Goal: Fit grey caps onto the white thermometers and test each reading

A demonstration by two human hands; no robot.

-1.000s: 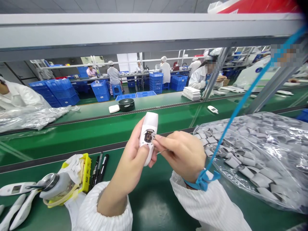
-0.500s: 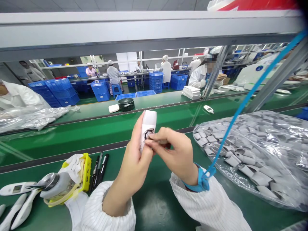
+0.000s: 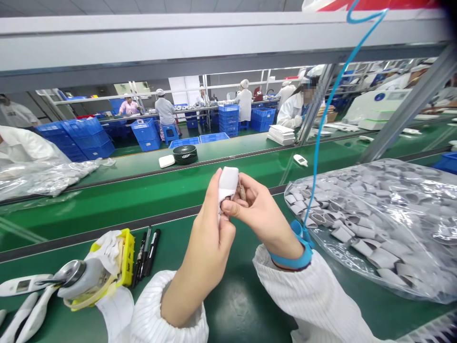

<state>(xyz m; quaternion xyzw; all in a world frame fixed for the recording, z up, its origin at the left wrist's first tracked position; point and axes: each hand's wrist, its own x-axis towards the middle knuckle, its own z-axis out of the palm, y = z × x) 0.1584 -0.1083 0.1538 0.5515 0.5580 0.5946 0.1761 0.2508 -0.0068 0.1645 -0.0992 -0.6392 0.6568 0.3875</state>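
Note:
Upright in front of me is a white plastic thermometer (image 3: 228,180), with a white cap-like upper end and a dark opening below it. My left hand (image 3: 203,243) is closed around its left side and lower part, thumb in front. From the right, my right hand (image 3: 259,209) pinches the same piece, its thumb pressing at the dark opening and its fingers curled behind. A small beige item (image 3: 243,192) shows by those curled fingers; I cannot make out what it is. A blue wrist strap (image 3: 294,255) with a coiled cord circles my right wrist.
A clear bag of grey-white plastic sleeves (image 3: 371,228) lies on the right. At left are a yellow basket (image 3: 128,257), a metal-topped bottle (image 3: 80,278), black pens (image 3: 153,252) and white thermometers (image 3: 24,285). Across the green belt (image 3: 107,205) stands a black round grille (image 3: 184,155).
My right hand has turned and moved round the thermometer's right side, its thumb now over the opening where fingertips pinched before. The blue cord has swung left.

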